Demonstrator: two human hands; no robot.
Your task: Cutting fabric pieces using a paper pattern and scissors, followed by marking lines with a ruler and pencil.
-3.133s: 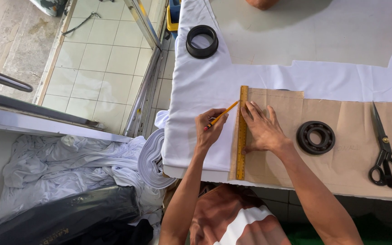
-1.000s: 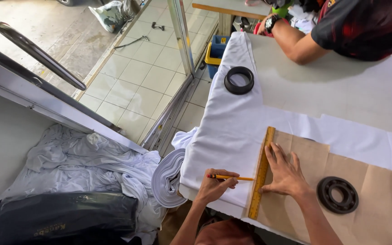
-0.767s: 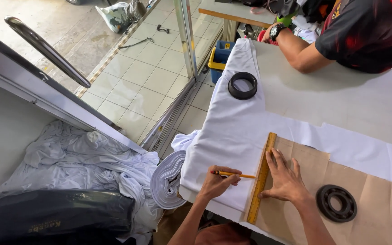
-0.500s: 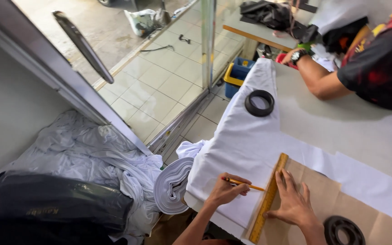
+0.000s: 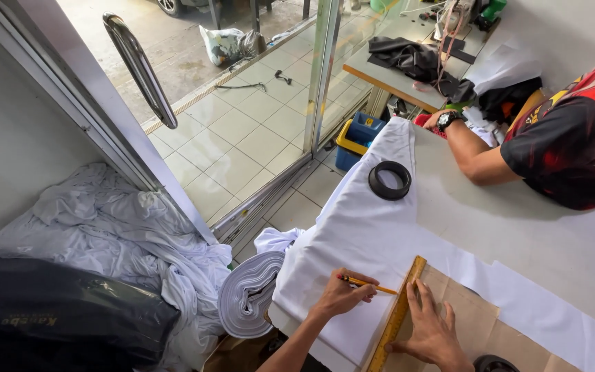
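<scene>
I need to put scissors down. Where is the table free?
Bare table lies between the black ring, the other person's forearm and the white cloth. It is crowded near the ruler, where the left hand holds a pencil and the right hand presses.

Open white cloth (image 5: pixel 373 234) is left between the hands and the black ring (image 5: pixel 390 180). Farther across the worktop (image 5: pixel 518 227), passage is blocked by another person's forearm (image 5: pixel 473 155).
</scene>
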